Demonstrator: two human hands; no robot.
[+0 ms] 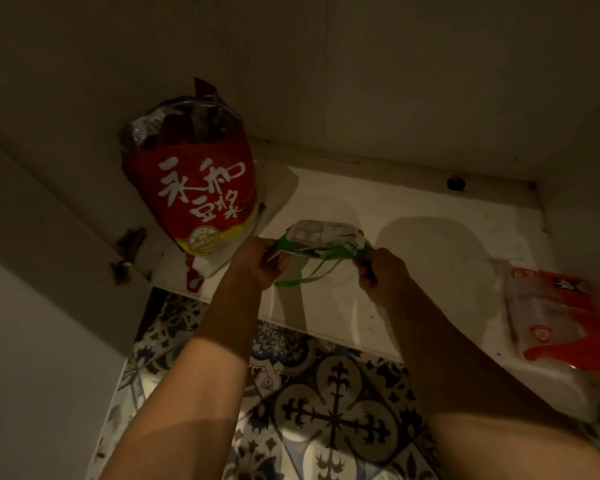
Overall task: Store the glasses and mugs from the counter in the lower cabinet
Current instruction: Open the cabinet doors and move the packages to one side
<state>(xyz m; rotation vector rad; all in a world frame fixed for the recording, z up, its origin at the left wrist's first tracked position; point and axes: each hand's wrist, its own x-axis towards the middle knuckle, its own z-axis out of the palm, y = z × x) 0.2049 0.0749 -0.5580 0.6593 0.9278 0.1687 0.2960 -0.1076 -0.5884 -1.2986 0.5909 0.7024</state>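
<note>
**Both hands on a green packet inside the cabinet**

While both bare arms reach forward from the bottom of the frame, the left hand [257, 263] and the right hand [378, 273] grip opposite ends of a small green-and-white packet [323, 239] near the middle of the picture. The fingers [366, 271] of each hand are curled tight on the packet's edges, so it hangs stretched between them just above the cabinet shelf [413, 244]. Thin green strings [302, 280] dangle from the packet's underside, between the two hands.

The shelf is pale and scuffed, and the light is dim. In the upper left of the frame a large red bag [194, 174] with white lettering stands upright on the shelf, its crumpled top open — it is apart from the hands. At the right edge lies a flat, clear-and-red wrapper [551, 313], blurred, well apart from the packet. A small dark knob-like thing [455, 182] sits at the back edge of the shelf, upper right of centre; what it is cannot be told.

Below the shelf's front edge, a patterned tile floor [333, 410] fills the lower middle. No glasses or mugs show in this view — only the cabinet's inside.
</note>
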